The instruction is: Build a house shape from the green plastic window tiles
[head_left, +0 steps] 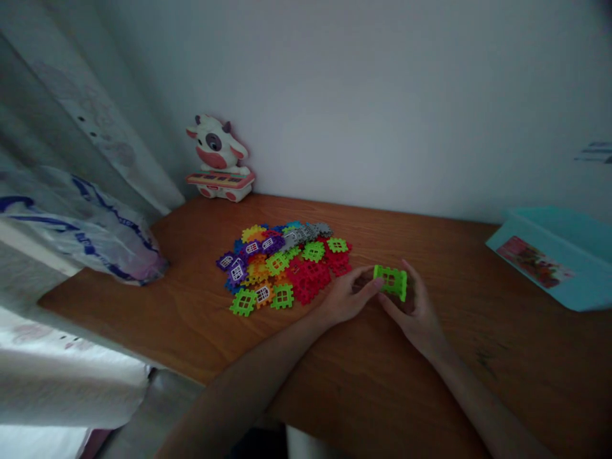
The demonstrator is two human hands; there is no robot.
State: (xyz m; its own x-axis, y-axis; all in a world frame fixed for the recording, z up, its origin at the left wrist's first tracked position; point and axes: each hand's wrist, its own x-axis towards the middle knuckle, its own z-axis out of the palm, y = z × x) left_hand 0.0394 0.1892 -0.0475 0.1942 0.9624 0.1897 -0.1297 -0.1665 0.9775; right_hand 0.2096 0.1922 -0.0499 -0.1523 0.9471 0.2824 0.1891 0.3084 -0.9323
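Between my two hands is a bright green assembly of plastic window building tiles (391, 280), several tiles joined at angles. My left hand (348, 294) grips its left side, thumb at the front. On its right side my right hand (417, 312) closes round the edge, fingers behind and thumb below. Just left of my hands lies a loose heap of interlocking tiles in red, purple, yellow, grey and blue. At its near edge are a green window tile (243, 303) and an orange window tile (263, 294). Red tiles (308, 280) are closest to my left hand.
A cow-shaped toy keyboard (220, 159) stands at the back left against the wall. A clear plastic bag with blue print (105, 236) rests at the left edge of the wooden table (191, 331). At the right is a pale turquoise bin (557, 255).
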